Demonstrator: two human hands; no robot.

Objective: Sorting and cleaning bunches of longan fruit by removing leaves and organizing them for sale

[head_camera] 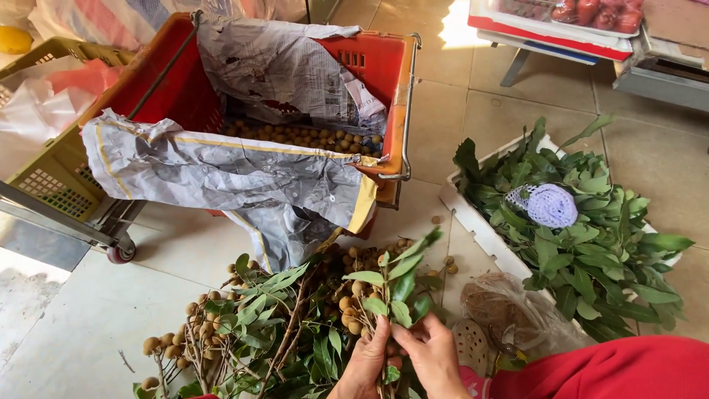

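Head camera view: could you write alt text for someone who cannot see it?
Two hands, left and right, hold a leafy sprig of small brown fruit over a pile on the floor. Behind stands a red, paper-lined basket of loose fruit, beside a tray of leaves.

Bare hands; red garment (605,369) at lower right.

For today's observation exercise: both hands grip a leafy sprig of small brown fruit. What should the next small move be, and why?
Probably pluck a leaf off the sprig: the left hand and right hand pinch its stem, leaves remain on it, and the white tray holds stripped leaves while the red basket holds bare fruit.
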